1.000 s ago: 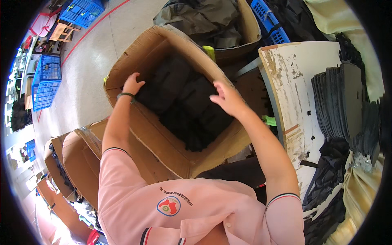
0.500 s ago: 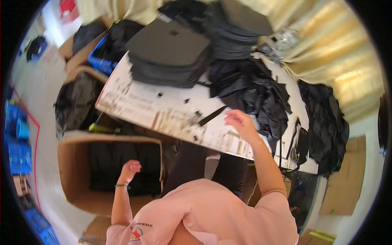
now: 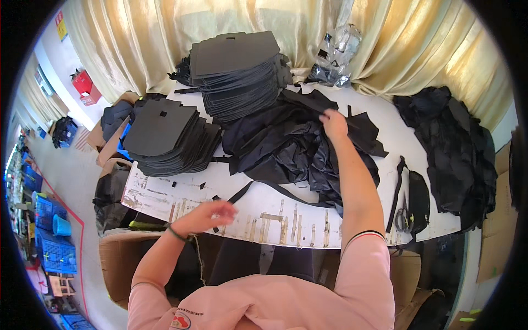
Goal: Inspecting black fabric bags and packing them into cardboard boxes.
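Note:
A heap of black fabric (image 3: 275, 146) lies across the middle of the white table (image 3: 165, 201). At its far right side my right hand (image 3: 334, 124) has its fingers closed on the edge of a black fabric piece (image 3: 312, 102). My left hand (image 3: 206, 216) is over the table's front edge, somewhat blurred, its fingers apart and nothing seen in them. Just beyond it, a black strap (image 3: 275, 190) curves from the heap toward that hand. Small black scraps (image 3: 202, 186) are scattered on the table nearby.
Stacks of dark grey panels (image 3: 165, 129) (image 3: 236, 60) stand left of and behind the heap. On the right lie scissors (image 3: 404, 220), a black pouch (image 3: 419, 201) and a black fabric pile (image 3: 456, 154). An open cardboard box (image 3: 118, 264) sits below the table's front left.
The view has tilted up toward the table. My right hand has reached farther away, onto the fabric heap. My left hand has risen from above the cardboard box to the table edge.

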Tool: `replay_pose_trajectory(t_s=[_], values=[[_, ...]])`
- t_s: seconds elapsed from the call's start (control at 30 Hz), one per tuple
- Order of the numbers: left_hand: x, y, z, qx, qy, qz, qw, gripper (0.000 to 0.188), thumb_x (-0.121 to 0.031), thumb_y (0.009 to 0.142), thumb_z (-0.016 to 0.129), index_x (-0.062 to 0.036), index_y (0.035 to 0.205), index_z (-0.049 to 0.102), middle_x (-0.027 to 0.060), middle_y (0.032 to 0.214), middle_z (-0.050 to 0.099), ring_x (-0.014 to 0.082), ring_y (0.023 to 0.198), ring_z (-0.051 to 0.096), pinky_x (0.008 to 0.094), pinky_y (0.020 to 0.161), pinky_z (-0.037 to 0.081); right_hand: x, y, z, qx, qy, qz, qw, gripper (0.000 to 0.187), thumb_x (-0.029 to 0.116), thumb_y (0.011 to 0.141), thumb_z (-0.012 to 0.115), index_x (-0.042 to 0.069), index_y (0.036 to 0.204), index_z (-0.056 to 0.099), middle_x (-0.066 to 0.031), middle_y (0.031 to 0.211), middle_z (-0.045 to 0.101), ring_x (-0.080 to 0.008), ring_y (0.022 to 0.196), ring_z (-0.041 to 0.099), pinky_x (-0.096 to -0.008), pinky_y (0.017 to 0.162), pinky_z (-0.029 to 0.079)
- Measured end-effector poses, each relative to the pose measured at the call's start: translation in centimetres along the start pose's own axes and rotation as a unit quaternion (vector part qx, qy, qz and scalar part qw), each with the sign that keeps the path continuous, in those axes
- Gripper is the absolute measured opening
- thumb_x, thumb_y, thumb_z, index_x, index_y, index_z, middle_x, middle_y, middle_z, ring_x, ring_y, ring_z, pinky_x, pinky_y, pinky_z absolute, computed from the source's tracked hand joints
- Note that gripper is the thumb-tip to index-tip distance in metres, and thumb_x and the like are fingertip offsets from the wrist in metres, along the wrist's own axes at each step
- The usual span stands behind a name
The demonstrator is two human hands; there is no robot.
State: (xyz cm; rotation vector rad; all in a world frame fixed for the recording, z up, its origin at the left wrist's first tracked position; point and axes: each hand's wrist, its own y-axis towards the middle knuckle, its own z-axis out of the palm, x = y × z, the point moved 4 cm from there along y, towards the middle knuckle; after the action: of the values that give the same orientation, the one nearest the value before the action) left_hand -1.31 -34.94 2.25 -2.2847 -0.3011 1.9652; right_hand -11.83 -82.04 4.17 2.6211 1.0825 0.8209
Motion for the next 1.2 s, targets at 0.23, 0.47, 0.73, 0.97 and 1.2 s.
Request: replay_pose_trajectory(t_s=[0.23,0.47,0.73,0.97,1.2], values=[[-10.6,8.9,-1.3,-0.291,0.041,0.256,0.921,0.060,-0.011,0.077,0.079,-0.0056,0.129,0.050,0.0067,0.123,0.053,0.0153,0.105,0.056,0.0315,0.095,0.045,15.5,-4.8,-14.5,0.059,0.431,-0.135,0.890,0.016,0.006,0.085,0.072,0.005,0.086,0.057,0.0070,0.074,0.054,-0.0018,0.070,0.049,-0.0194,0.063,0.041],[-15.1,9.7,2.7,-0.335,0.148,0.367,0.855,0.023,0.005,0.068,0.073,-0.0025,0.086,0.060,0.0080,0.087,0.065,0.0251,0.087,0.064,0.0326,0.079,0.051,19.0,-17.9,-18.6,0.004,0.391,-0.270,0.880,0.036,0.006,0.071,0.083,0.005,0.078,0.048,0.0002,0.072,0.047,-0.0100,0.067,0.044,-0.0245,0.061,0.041],[-8.6,4.5,6.0,-0.342,0.326,0.407,0.782,0.030,0.007,0.058,0.068,-0.0064,0.080,0.052,0.0085,0.087,0.061,0.0311,0.080,0.061,0.0377,0.070,0.049,12.8,-28.6,-9.3,0.319,0.570,0.000,0.757,0.040,0.022,0.090,0.065,0.006,0.123,0.049,-0.0070,0.100,0.060,-0.0146,0.085,0.059,-0.0293,0.078,0.050],[-3.6,2.2,9.9,-0.350,0.321,0.346,0.809,0.030,0.006,0.057,0.066,-0.0070,0.081,0.052,0.0080,0.085,0.060,0.0311,0.076,0.057,0.0385,0.068,0.047,13.1,-32.7,-3.8,0.185,0.399,0.091,0.893,0.051,0.007,0.083,0.071,0.007,0.127,0.045,-0.0096,0.091,0.064,-0.0145,0.075,0.061,-0.0287,0.069,0.050],[1.1,-0.4,10.9,0.107,0.253,0.105,0.956,0.032,-0.014,0.069,0.079,-0.0046,0.095,0.061,0.0081,0.090,0.062,0.0252,0.080,0.061,0.0363,0.072,0.050,7.0,-33.9,-8.3,0.225,0.388,0.079,0.890,0.042,-0.007,0.075,0.071,0.008,0.111,0.056,-0.0030,0.080,0.059,-0.0096,0.072,0.056,-0.0235,0.066,0.047]])
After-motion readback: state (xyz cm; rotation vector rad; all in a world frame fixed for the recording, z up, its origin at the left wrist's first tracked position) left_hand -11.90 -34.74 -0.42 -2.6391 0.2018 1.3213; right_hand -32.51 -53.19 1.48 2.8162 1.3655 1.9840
